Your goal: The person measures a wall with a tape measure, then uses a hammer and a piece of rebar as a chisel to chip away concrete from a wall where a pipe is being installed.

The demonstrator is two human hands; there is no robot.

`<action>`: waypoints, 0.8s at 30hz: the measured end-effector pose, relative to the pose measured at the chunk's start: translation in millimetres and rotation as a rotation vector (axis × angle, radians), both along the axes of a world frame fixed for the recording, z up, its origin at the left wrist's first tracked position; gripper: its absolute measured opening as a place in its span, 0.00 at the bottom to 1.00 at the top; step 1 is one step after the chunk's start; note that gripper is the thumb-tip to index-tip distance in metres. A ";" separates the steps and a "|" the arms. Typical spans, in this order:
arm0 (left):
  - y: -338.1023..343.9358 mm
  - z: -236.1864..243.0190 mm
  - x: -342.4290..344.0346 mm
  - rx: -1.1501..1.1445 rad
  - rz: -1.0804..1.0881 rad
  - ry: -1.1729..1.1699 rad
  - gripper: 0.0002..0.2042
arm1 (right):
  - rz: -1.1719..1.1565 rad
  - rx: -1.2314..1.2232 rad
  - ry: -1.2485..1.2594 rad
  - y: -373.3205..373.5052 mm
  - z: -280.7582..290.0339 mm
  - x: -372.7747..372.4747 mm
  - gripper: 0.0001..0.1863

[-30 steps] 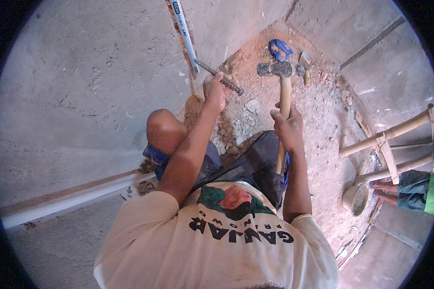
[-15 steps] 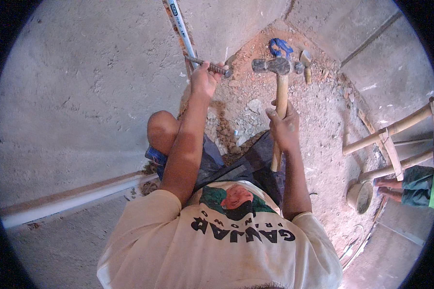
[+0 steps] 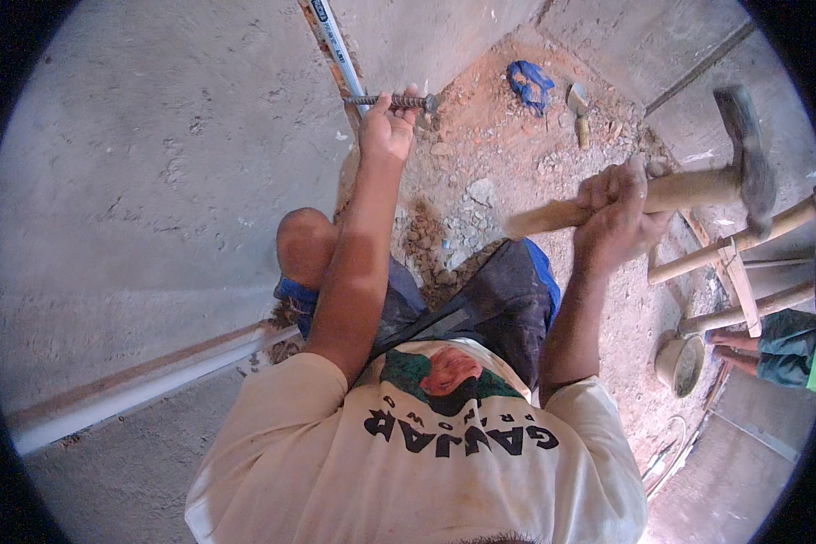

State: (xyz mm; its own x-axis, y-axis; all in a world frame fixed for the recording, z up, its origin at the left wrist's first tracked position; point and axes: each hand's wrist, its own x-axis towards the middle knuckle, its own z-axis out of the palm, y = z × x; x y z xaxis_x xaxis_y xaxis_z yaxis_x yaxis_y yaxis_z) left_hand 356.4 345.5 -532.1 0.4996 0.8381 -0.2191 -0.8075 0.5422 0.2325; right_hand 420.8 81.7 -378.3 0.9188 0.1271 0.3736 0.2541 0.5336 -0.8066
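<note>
My left hand (image 3: 388,134) is closed around a ribbed steel chisel (image 3: 410,102), held roughly level. Its flattened striking end points right, while its other end meets the wall beside a white pipe (image 3: 337,47) set in a rough groove. Out to the right, my right hand (image 3: 616,218) grips a hammer (image 3: 698,189) by its wooden handle. The dark steel head is raised at the far right, apart from the chisel, and slightly smeared by motion.
Rubble covers the floor between my knees and the corner, where a blue crumpled piece (image 3: 529,86) and a trowel (image 3: 580,116) lie. A wooden ladder (image 3: 739,281), a bucket (image 3: 678,366) and another person's legs (image 3: 780,349) are at right. A second pipe (image 3: 154,385) runs along the left wall.
My right hand has swung the hammer up and to the right, away from the chisel. The chisel has tilted to nearly level, its striking end rising, still in my left hand.
</note>
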 end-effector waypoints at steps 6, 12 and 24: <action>16.8 -19.5 3.6 -0.175 -0.108 -0.164 0.16 | 0.011 -0.719 -0.537 49.4 -159.5 -24.0 0.09; 7.8 -11.9 -13.2 0.104 0.018 0.000 0.17 | 0.171 -0.714 -0.138 12.4 -100.1 -4.6 0.13; 6.1 -17.8 -14.1 0.062 0.009 0.042 0.13 | 0.229 -0.859 -0.347 54.2 -162.0 -35.9 0.17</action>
State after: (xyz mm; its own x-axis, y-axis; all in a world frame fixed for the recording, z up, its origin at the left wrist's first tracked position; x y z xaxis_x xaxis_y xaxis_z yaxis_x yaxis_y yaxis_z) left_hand 342.3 351.5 -549.9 0.4835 0.8551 -0.1873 -0.8011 0.5185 0.2990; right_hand 384.9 135.9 -540.3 0.6928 0.6484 0.3156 0.5158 -0.1398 -0.8452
